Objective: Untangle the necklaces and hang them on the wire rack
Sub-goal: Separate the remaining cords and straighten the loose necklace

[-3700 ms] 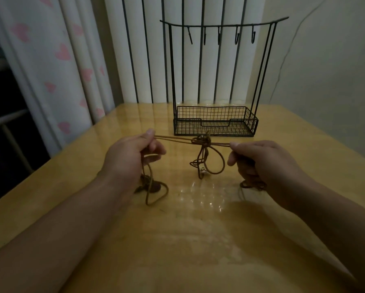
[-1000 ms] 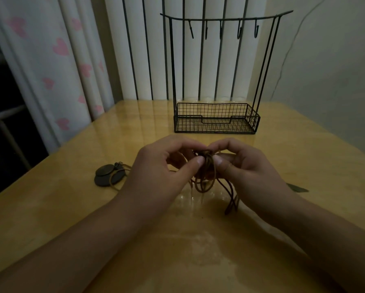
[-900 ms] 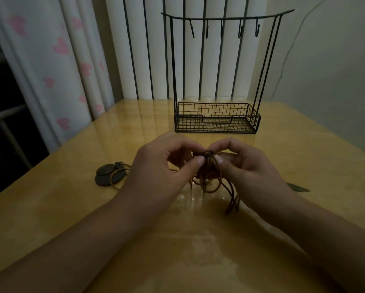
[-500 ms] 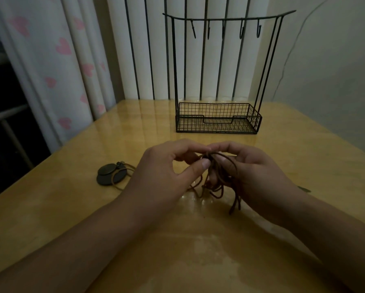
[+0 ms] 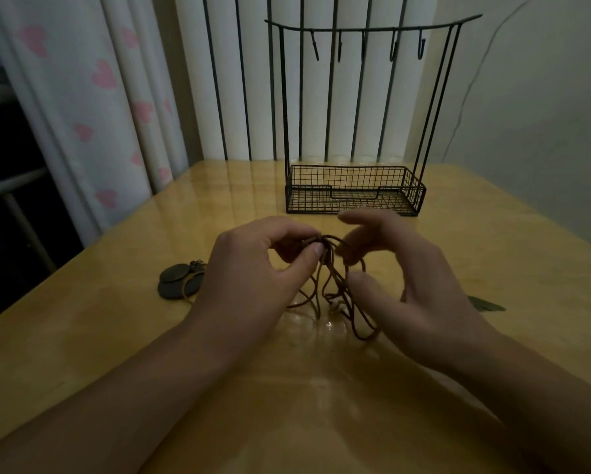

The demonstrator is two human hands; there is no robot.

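Note:
A tangle of brown cord necklaces (image 5: 335,289) hangs just above the table between my hands. My left hand (image 5: 263,268) pinches the knot at its top between thumb and forefinger. My right hand (image 5: 403,271) is beside it with fingers spread; one cord loop runs over a bent finger. Two dark round pendants (image 5: 177,280) lie on the table to the left, joined to the cords. A leaf-shaped pendant (image 5: 485,305) peeks out behind my right wrist. The black wire rack (image 5: 355,189) stands behind, its several hooks (image 5: 365,46) bare.
The glossy wooden table (image 5: 287,405) reaches to a white ribbed wall at the back. A curtain with pink hearts (image 5: 92,97) hangs at the left, next to the table's left edge. A plain wall stands at the right.
My hands have gone from pulling the cords taut to working at the knot close together. In the last half second my right fingers have spread apart and lifted, while my left keeps its pinch.

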